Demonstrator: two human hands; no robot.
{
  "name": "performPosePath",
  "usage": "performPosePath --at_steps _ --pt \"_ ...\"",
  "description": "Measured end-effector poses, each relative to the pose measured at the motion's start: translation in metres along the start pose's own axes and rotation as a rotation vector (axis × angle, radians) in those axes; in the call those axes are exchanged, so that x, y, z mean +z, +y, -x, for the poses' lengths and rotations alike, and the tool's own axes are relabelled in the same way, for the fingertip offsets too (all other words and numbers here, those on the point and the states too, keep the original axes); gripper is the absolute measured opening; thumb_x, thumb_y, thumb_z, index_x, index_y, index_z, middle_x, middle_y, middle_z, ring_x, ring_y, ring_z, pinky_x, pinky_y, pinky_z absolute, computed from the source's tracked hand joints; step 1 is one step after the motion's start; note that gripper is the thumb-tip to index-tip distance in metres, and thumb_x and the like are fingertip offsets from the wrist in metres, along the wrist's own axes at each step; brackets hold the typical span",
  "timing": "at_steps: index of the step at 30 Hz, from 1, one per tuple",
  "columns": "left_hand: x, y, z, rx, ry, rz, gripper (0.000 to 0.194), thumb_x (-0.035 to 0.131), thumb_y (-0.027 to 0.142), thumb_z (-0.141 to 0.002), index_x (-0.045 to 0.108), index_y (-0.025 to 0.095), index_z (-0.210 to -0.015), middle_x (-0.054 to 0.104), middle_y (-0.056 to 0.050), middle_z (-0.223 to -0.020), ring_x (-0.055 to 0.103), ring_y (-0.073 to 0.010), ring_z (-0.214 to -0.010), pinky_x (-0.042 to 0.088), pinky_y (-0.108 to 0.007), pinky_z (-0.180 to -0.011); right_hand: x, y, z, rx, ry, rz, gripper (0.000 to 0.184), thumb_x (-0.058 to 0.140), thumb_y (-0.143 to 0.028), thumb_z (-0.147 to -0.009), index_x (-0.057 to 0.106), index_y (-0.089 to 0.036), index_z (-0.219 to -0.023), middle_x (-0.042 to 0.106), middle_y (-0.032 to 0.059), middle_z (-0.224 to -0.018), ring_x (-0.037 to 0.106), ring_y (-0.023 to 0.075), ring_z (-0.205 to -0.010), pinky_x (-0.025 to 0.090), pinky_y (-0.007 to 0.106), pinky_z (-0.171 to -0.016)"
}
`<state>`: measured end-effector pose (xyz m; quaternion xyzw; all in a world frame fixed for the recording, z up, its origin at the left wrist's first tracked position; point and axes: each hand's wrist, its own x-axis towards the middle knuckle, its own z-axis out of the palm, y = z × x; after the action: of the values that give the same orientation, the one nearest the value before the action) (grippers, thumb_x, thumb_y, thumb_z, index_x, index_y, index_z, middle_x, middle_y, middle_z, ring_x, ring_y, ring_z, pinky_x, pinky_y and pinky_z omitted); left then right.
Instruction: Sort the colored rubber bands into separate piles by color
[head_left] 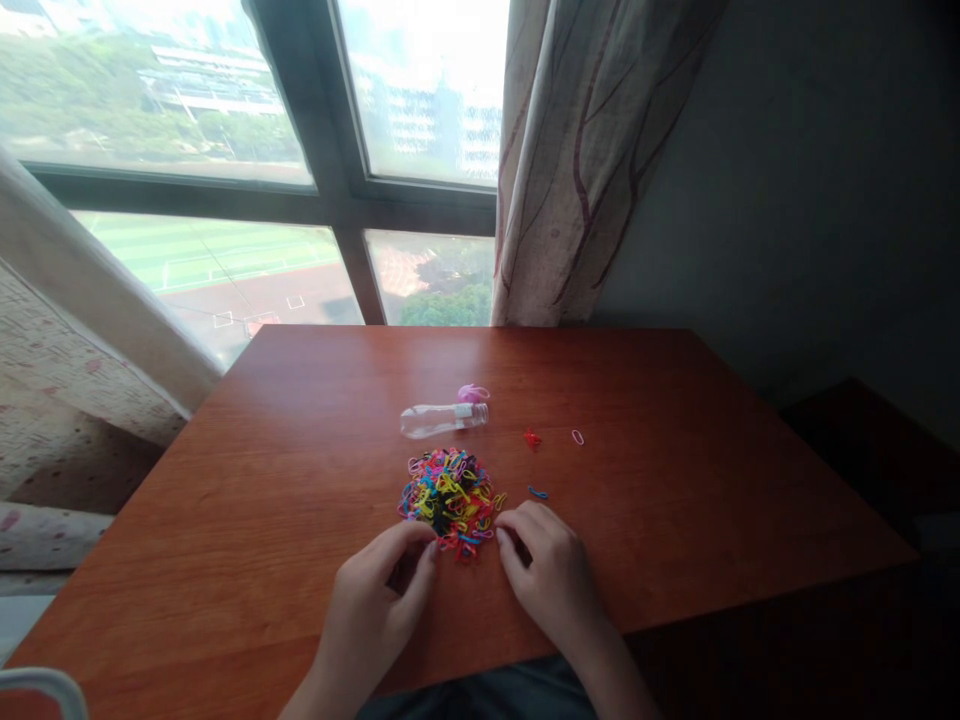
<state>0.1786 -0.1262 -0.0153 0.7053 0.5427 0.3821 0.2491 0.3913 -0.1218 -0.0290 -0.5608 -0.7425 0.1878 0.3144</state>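
Note:
A heap of small coloured rubber bands (450,495) lies on the reddish wooden table (285,480). My left hand (375,605) rests at the heap's near left edge with its fingers curled, tips touching the bands. At the near right edge sits my right hand (551,575), fingers bent and pressed together against the bands. What the fingertips pinch is too small to make out. Behind the heap lies a clear plastic bottle (442,419) on its side, with a pink cap (472,393) beside its mouth.
Loose bands lie right of the heap: a red one (532,438), a pink one (577,437), a blue one (538,492). A window and curtain (592,160) stand behind the table. A dark wall is at the right, patterned fabric (52,400) at the left.

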Motion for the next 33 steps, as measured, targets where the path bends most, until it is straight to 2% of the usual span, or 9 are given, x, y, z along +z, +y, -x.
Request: performPosePath --at_steps 6,11,18,29,33 --pt "0.001 0.000 -0.001 0.016 -0.005 -0.006 0.007 0.060 0.024 -0.089 0.065 0.021 -0.086 0.068 0.004 -0.070 0.063 -0.0102 -0.058 0.049 -0.017 -0.056 -0.001 -0.002 0.002 -0.042 0.022 -0.053 0.013 0.052 -0.016 -0.094 0.063 -0.022 -0.095 0.064 0.0021 -0.084 0.059 0.0179 -0.079 0.041 0.027 -0.073" --pt "0.004 0.002 -0.001 0.129 -0.050 -0.059 0.008 0.057 0.021 -0.091 0.064 0.023 -0.093 0.070 0.002 -0.080 0.066 -0.0110 -0.066 0.050 -0.018 -0.062 0.000 -0.010 0.004 -0.097 -0.031 -0.161 0.013 0.055 -0.022 -0.095 0.064 -0.023 -0.104 0.067 0.0012 -0.084 0.062 0.0165 -0.076 0.043 0.025 -0.070" --pt "0.005 0.004 0.001 0.189 -0.139 -0.136 0.013 0.051 0.019 -0.093 0.063 0.023 -0.095 0.068 0.001 -0.077 0.063 -0.0122 -0.063 0.048 -0.021 -0.060 0.004 -0.014 0.002 -0.112 -0.069 -0.148 0.012 0.054 -0.018 -0.094 0.065 -0.022 -0.091 0.068 0.0018 -0.081 0.063 0.0159 -0.074 0.042 0.024 -0.070" --pt "0.003 0.002 0.002 0.159 -0.040 -0.081 0.009 0.056 0.019 -0.090 0.063 0.023 -0.094 0.071 0.002 -0.080 0.066 -0.0106 -0.064 0.050 -0.018 -0.061 0.004 -0.011 0.002 -0.056 -0.021 -0.176 0.010 0.055 -0.017 -0.092 0.064 -0.022 -0.092 0.068 0.0002 -0.082 0.062 0.0153 -0.074 0.041 0.024 -0.069" --pt "0.000 0.006 -0.006 0.142 -0.011 -0.077 0.006 0.057 0.021 -0.090 0.064 0.022 -0.091 0.068 0.004 -0.074 0.062 -0.0093 -0.057 0.048 -0.017 -0.056 0.005 -0.012 0.002 -0.033 -0.019 -0.172 0.010 0.055 -0.017 -0.092 0.064 -0.022 -0.092 0.068 0.0000 -0.082 0.062 0.0153 -0.074 0.040 0.024 -0.069"
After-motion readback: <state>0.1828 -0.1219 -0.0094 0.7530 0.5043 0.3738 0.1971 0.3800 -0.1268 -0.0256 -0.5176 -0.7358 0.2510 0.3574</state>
